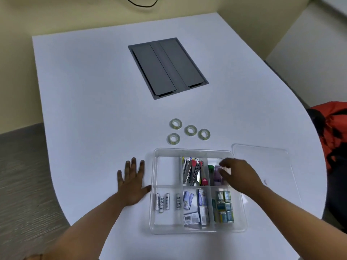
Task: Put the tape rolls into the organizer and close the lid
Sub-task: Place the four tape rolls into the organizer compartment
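Observation:
Several clear tape rolls (pixel 190 130) lie flat on the white table just beyond the clear plastic organizer (pixel 191 151). The organizer's lid (pixel 262 166) rests flat on the table to its right. The far-left compartment (pixel 168 170) holds nothing; others hold batteries, blades, boxes and small packs. My left hand (pixel 132 182) lies flat and spread on the table against the organizer's left wall. My right hand (pixel 237 175) hovers over the far-right compartment, fingers curled apart, blurred, holding nothing that I can make out.
A grey cable hatch (pixel 167 67) is set into the table farther back. An orange and black bag (pixel 333 132) sits past the table's curved right edge. Bare table lies to the left of the tape rolls.

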Demonstrator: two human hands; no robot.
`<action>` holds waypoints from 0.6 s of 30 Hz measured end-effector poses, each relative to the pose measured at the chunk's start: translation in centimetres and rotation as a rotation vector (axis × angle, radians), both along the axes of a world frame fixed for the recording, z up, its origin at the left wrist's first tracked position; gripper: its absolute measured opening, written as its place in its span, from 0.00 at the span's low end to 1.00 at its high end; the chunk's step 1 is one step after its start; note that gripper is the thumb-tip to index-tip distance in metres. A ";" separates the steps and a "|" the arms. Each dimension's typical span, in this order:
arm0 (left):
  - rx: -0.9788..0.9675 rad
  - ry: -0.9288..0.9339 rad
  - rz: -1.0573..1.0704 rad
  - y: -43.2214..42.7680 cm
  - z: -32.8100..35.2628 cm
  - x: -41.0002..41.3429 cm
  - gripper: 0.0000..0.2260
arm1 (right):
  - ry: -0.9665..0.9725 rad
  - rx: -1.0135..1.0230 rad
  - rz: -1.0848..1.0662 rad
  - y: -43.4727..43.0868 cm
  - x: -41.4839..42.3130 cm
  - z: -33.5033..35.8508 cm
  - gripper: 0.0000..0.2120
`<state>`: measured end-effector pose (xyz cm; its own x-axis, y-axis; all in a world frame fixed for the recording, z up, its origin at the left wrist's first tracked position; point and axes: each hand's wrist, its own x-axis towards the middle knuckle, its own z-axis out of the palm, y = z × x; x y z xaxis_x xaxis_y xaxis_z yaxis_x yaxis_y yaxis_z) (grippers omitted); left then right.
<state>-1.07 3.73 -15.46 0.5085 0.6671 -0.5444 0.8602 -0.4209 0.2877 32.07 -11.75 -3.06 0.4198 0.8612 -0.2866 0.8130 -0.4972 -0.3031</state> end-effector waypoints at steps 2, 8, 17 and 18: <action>-0.028 0.021 -0.008 0.0 -0.1 0.0 0.45 | 0.016 0.002 -0.004 3.1 0.7 -0.1 0.12; -0.126 0.067 -0.026 0.2 1.2 0.5 0.44 | 0.045 0.015 -0.128 11.7 2.5 -1.6 0.11; -0.234 0.116 -0.041 0.7 2.8 0.9 0.42 | 0.019 -0.179 -0.140 16.4 3.6 -5.1 0.34; -0.245 0.120 -0.044 0.7 2.9 1.0 0.42 | -0.002 -0.185 -0.137 16.5 3.7 -5.4 0.33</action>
